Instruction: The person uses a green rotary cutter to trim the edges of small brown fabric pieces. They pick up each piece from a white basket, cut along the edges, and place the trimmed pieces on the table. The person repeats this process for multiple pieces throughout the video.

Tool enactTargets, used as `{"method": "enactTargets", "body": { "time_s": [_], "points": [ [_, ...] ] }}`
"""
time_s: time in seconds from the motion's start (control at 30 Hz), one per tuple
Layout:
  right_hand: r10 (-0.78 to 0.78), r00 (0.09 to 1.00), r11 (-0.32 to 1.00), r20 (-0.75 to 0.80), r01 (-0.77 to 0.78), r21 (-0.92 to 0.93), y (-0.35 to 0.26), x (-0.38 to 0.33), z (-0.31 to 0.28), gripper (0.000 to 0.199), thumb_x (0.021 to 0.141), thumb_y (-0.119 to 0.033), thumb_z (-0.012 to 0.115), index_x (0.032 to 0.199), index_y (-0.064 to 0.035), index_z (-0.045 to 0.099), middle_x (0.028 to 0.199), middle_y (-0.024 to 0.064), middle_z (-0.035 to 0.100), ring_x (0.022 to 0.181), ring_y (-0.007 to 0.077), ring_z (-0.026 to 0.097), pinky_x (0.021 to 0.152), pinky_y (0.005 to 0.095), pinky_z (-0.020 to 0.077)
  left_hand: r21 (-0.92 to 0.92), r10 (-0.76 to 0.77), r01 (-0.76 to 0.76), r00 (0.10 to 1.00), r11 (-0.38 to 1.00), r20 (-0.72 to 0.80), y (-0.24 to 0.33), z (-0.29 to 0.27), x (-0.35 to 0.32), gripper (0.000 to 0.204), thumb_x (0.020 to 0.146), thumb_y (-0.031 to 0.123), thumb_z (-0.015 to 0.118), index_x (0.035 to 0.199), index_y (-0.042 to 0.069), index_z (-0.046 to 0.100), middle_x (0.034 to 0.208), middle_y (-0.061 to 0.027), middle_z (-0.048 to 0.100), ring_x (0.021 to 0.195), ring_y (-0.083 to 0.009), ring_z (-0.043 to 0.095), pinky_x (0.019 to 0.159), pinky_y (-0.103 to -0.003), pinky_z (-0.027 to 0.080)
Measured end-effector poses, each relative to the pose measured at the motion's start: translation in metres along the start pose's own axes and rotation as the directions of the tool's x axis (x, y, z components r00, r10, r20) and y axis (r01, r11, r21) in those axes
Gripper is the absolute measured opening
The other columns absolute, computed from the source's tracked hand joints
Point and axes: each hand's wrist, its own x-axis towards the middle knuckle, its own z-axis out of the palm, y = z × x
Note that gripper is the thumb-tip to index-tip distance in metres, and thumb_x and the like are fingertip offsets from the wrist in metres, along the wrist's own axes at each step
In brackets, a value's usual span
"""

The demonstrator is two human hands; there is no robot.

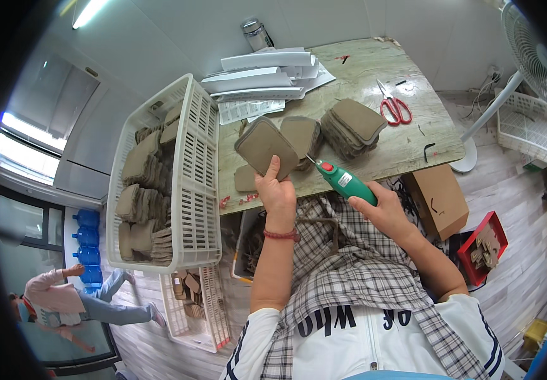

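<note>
My left hand grips a brown, flat fabric-like piece with rounded corners, its thumb pressed on the upper face. In my right hand is a green handheld power tool with a red switch and a thin metal tip. That tip points toward the right edge of the held piece; whether it touches cannot be made out. Just behind lie two stacks of similar brown pieces, a smaller stack and a taller stack. One more flat piece rests by the table's near edge, left of my wrist.
Red-handled scissors and a black hex key lie on the table. Paper sheets are piled at the back. A white crate of brown pieces stands left. A fan is right; another person is far left.
</note>
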Motion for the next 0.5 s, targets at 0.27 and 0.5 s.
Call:
{"method": "enactTargets", "body": {
  "time_s": [0.27, 0.5],
  "points": [
    [0.039, 0.999, 0.993, -0.008, -0.038, 0.109, -0.008, -0.002, 0.002, 0.043, 0.084, -0.038, 0.070, 0.100, 0.0011, 0.063, 0.072, 0.0118, 0.062, 0.066, 0.0174, 0.058, 0.062, 0.0331, 0.0472, -0.132, -0.040, 0.036, 0.999, 0.991, -0.029, -0.013, 0.002, -0.008, 0.048, 0.085, -0.006, 0.065, 0.128, 0.008, 0.050, 0.120, -0.0073, 0.059, 0.107, -0.0234, 0.059, 0.093, -0.039, 0.051],
    [0.046, 0.999, 0.995, -0.022, -0.043, 0.094, -0.009, -0.001, 0.002, 0.041, 0.085, -0.036, 0.071, 0.100, 0.0010, 0.063, 0.072, 0.0116, 0.062, 0.065, 0.0170, 0.058, 0.062, 0.0328, 0.0474, -0.096, -0.058, 0.056, 0.998, 0.994, -0.017, -0.021, 0.005, -0.019, 0.051, 0.085, -0.007, 0.064, 0.130, 0.009, 0.047, 0.122, -0.0074, 0.058, 0.108, -0.0231, 0.058, 0.094, -0.039, 0.050]
  ]
}}
